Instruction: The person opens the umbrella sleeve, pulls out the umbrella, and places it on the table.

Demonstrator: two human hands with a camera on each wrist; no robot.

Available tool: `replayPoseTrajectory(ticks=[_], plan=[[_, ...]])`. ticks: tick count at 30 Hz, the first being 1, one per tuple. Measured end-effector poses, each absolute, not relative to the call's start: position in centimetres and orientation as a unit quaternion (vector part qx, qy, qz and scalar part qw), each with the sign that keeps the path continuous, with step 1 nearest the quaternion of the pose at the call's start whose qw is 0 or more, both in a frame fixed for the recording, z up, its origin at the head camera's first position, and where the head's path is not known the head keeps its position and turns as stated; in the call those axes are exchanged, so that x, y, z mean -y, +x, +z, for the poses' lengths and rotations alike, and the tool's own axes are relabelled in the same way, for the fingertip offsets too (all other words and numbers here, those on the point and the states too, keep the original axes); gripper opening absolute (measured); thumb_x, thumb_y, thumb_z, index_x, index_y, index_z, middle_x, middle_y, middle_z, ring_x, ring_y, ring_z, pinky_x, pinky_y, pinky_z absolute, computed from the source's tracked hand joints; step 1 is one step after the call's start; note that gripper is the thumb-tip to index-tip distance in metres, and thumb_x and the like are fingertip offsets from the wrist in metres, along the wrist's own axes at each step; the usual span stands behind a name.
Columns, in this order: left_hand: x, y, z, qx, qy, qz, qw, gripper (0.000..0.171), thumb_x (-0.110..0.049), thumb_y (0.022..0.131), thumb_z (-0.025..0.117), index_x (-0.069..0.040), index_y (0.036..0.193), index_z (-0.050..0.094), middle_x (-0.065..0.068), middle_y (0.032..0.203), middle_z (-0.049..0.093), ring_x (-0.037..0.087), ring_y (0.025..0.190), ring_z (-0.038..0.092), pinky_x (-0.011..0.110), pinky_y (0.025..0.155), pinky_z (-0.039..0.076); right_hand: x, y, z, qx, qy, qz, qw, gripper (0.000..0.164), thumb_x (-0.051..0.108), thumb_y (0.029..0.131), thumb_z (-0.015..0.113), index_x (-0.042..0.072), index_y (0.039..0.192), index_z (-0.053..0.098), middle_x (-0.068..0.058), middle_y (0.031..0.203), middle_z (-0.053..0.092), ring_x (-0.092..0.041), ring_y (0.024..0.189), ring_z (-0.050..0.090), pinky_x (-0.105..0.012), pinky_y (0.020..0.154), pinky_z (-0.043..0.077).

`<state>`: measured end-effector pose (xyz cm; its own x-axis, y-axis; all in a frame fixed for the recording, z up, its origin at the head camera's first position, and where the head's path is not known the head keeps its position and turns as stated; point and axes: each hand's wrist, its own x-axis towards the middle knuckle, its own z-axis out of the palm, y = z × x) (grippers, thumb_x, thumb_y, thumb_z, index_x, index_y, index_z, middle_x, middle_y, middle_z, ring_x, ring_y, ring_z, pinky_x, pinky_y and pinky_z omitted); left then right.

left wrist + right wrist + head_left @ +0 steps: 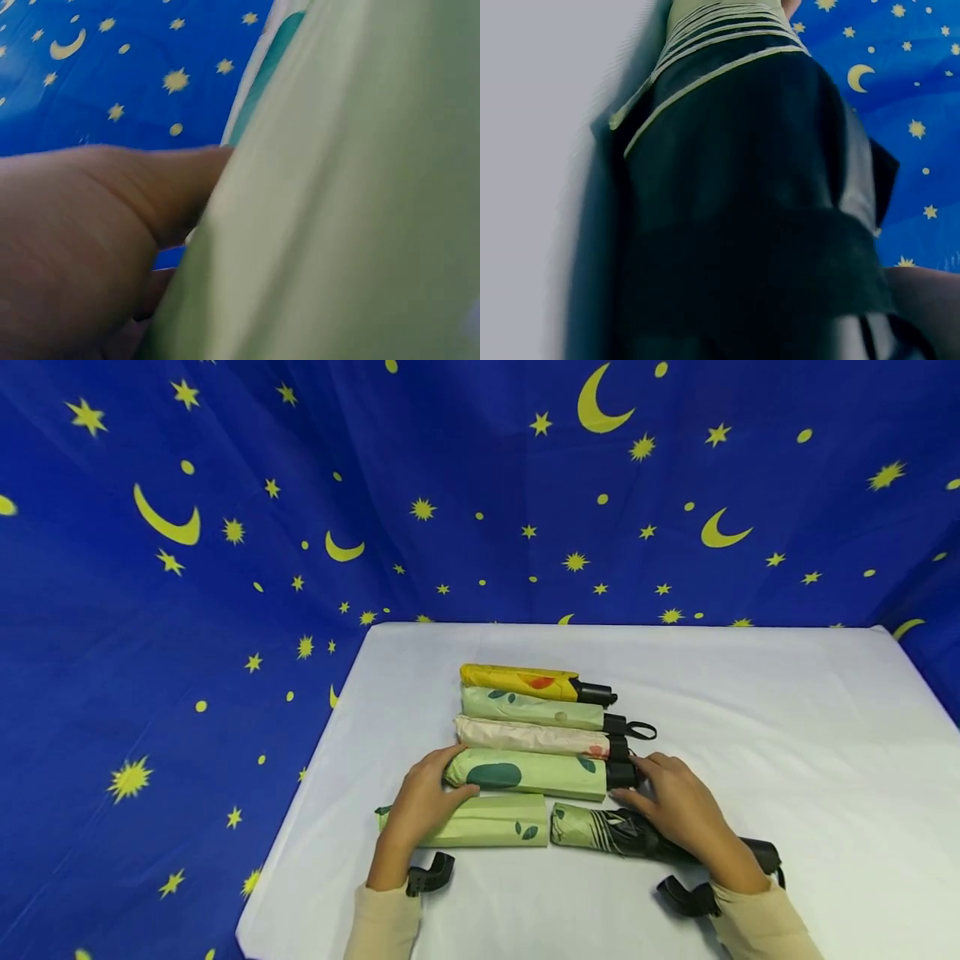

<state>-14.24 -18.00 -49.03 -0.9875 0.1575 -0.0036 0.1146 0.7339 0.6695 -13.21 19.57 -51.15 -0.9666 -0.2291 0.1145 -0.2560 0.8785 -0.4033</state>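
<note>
A light green folded umbrella [536,774] with dark green leaf shapes lies crosswise in front of me. My left hand [427,797] grips its left end, thumb on the near side and fingers at the far side. At the other end, my right hand [678,802] holds the black handle [621,774] between thumb and fingers. Under my left wrist lies a pale green umbrella sleeve [495,821], which fills much of the left wrist view as green fabric [322,195]. Beneath my right forearm is a green and black folded umbrella [585,828], seen close in the right wrist view [735,165].
Beyond the held umbrella lie a cream umbrella [532,737], a pale green one [525,706] and a yellow one [517,679], in parallel. All rest on a white-covered table [825,735]. A blue star-patterned curtain [480,468] stands behind and to the left.
</note>
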Motion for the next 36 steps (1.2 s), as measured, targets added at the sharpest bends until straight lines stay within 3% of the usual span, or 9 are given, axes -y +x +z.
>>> replayPoseTrajectory(ticks=[9, 15, 21, 25, 28, 30, 33, 36], plan=[[16.9, -14.0, -49.8, -0.927, 0.077, 0.367, 0.000, 0.066, -0.016, 0.085, 0.085, -0.014, 0.146, 0.057, 0.010, 0.144, 0.059, 0.032, 0.134, 0.053, 0.050, 0.108, 0.045, -19.3, -13.1, -51.1, 0.967, 0.132, 0.213, 0.045, 0.058, 0.034, 0.086, 0.083, -0.010, 0.123, 0.068, -0.026, 0.117, 0.068, -0.047, 0.113, 0.061, -0.061, 0.096, 0.048], [17.2, -14.0, -49.5, -0.917, 0.080, 0.391, -0.010, 0.064, -0.018, 0.085, 0.086, -0.017, 0.143, 0.061, 0.006, 0.141, 0.061, 0.028, 0.131, 0.056, 0.048, 0.106, 0.047, -19.8, -12.7, -51.0, 0.956, 0.151, 0.241, 0.073, 0.057, 0.032, 0.085, 0.084, -0.009, 0.123, 0.069, -0.022, 0.112, 0.071, -0.042, 0.104, 0.067, -0.058, 0.088, 0.053], [18.7, -14.0, -47.9, -0.879, 0.114, 0.462, -0.035, 0.062, -0.022, 0.081, 0.089, -0.021, 0.138, 0.064, -0.004, 0.137, 0.062, 0.020, 0.121, 0.061, 0.043, 0.095, 0.054, -20.7, -12.4, -49.2, 0.921, 0.177, 0.315, 0.143, 0.048, 0.024, 0.081, 0.088, -0.001, 0.120, 0.073, -0.006, 0.105, 0.074, -0.020, 0.081, 0.070, -0.040, 0.067, 0.058], [19.5, -13.5, -46.8, -0.802, 0.153, 0.577, -0.024, 0.061, -0.014, 0.084, 0.087, -0.017, 0.139, 0.061, 0.001, 0.130, 0.061, 0.021, 0.106, 0.066, 0.037, 0.080, 0.058, -20.9, -11.8, -47.3, 0.885, 0.185, 0.394, 0.164, 0.045, 0.009, 0.080, 0.089, 0.004, 0.121, 0.073, 0.003, 0.101, 0.073, -0.009, 0.082, 0.069, -0.022, 0.070, 0.056], [19.8, -13.0, -46.2, -0.721, 0.183, 0.668, -0.008, 0.061, -0.001, 0.086, 0.082, -0.007, 0.141, 0.055, 0.012, 0.132, 0.056, 0.023, 0.095, 0.068, 0.033, 0.071, 0.059, -20.8, -11.0, -46.1, 0.851, 0.181, 0.472, 0.141, 0.046, 0.000, 0.083, 0.084, 0.006, 0.126, 0.069, 0.001, 0.103, 0.073, -0.007, 0.088, 0.069, -0.014, 0.078, 0.054], [19.7, -12.9, -46.0, -0.673, 0.207, 0.710, -0.006, 0.060, 0.005, 0.086, 0.080, 0.000, 0.139, 0.052, 0.018, 0.136, 0.050, 0.022, 0.099, 0.066, 0.031, 0.072, 0.059, -20.6, -10.3, -45.3, 0.827, 0.176, 0.523, 0.110, 0.046, -0.004, 0.086, 0.079, 0.007, 0.129, 0.066, -0.002, 0.105, 0.073, -0.010, 0.090, 0.070, -0.017, 0.080, 0.055], [19.7, -12.8, -46.0, -0.612, 0.267, 0.744, -0.008, 0.057, 0.008, 0.087, 0.076, 0.007, 0.136, 0.047, 0.023, 0.146, 0.042, 0.027, 0.117, 0.059, 0.029, 0.084, 0.057, -20.3, -9.4, -43.9, 0.791, 0.177, 0.582, 0.060, 0.044, -0.006, 0.091, 0.072, 0.006, 0.132, 0.062, -0.008, 0.112, 0.070, -0.019, 0.091, 0.070, -0.025, 0.078, 0.059], [19.7, -12.7, -46.2, -0.575, 0.330, 0.749, 0.000, 0.056, 0.009, 0.089, 0.073, 0.011, 0.136, 0.043, 0.029, 0.146, 0.045, 0.035, 0.133, 0.050, 0.032, 0.097, 0.053, -20.1, -8.6, -42.8, 0.773, 0.187, 0.606, 0.027, 0.042, -0.007, 0.094, 0.068, 0.004, 0.134, 0.061, -0.011, 0.115, 0.068, -0.023, 0.089, 0.069, -0.031, 0.073, 0.060]])
